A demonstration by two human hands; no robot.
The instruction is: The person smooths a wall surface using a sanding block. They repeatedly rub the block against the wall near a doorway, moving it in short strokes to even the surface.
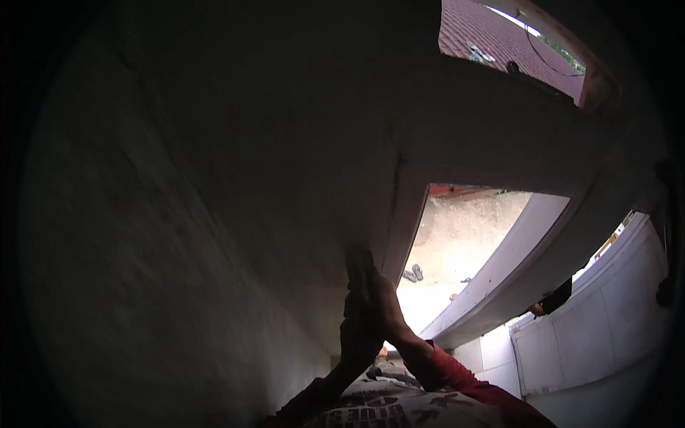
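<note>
Two hands show in our view, both ours, coming up from the lower edge in red sleeves (457, 374). Our left hand (359, 324) and right hand (382, 299) are pressed together side by side, fingers (359, 262) pointing up and touching the dark wall (200, 214) near its edge. They are in shadow, so we cannot tell whether either set of fingers is flat or curled, and we cannot see anything held in them. One wall fills the left and middle of the view. Just right of the hands is one bright doorway (464, 235), with sandy ground beyond it and one pair of sandals (412, 272) lying there. One window (510, 39) sits high on the right, showing one red tiled roof. One pale panelled wall (599, 314) curves along the right side. Another person's hand (536, 309) shows small near that panel.
</note>
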